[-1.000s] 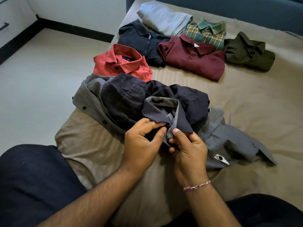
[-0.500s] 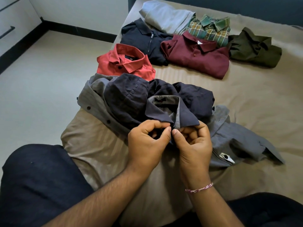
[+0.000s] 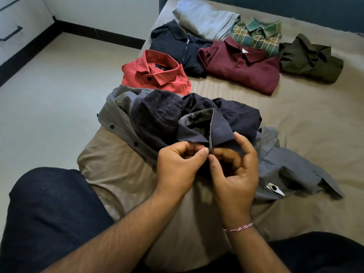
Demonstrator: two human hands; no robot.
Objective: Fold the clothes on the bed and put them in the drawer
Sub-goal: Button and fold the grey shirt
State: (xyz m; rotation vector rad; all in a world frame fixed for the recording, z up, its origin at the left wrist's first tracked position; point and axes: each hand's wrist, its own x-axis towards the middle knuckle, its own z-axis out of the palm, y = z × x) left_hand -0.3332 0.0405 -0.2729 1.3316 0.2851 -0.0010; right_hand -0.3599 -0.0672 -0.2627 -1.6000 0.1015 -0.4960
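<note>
Both hands, left hand (image 3: 178, 166) and right hand (image 3: 235, 174), pinch the navy shirt (image 3: 197, 119) at its collar (unfolded); six folded garments wait, the drawer (image 3: 11, 26) unfilled.

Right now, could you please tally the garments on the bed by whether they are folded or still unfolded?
Folded: 6: red shirt, navy polo, maroon polo, plaid shirt, olive shirt, grey garment.
Unfolded: 2: dark navy shirt, grey shirt.
Total: 8

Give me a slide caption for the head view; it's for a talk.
Both hands pinch the navy shirt's placket below the collar; six folded garments lie on the bed behind.
</note>
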